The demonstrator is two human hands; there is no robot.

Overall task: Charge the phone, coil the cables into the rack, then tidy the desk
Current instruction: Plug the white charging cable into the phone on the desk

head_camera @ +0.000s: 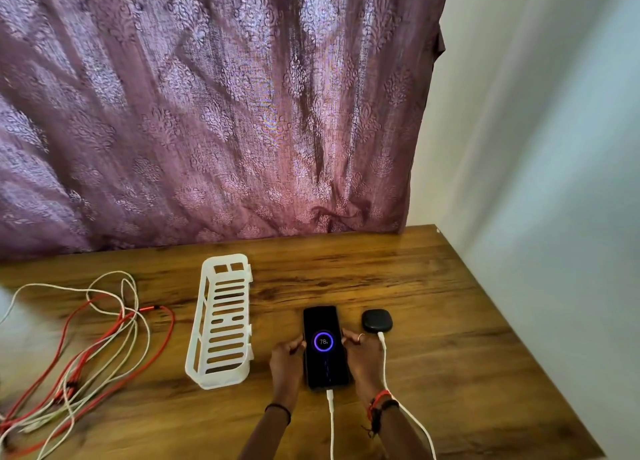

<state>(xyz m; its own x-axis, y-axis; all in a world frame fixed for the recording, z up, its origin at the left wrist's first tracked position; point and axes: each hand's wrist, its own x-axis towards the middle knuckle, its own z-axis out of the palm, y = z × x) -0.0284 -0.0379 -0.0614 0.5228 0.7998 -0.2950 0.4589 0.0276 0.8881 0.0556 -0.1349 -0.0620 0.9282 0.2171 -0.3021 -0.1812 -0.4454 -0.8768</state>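
Flat between both hands, the phone point(325, 347) glows purple (78%), cable point(331, 421) plugged in.

I count: one phone point(325, 347), one rack point(221, 321), one black charger puck point(377, 320), two hands, one tangled cable pile point(83, 348), strands uncountable.

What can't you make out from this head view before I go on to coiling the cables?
- Tangled cables: ends run off the left and bottom edges.
- Two white cables: far ends cut off at the bottom.
- Phone: sides covered by the left hand and right hand.
- Black puck: port hidden.
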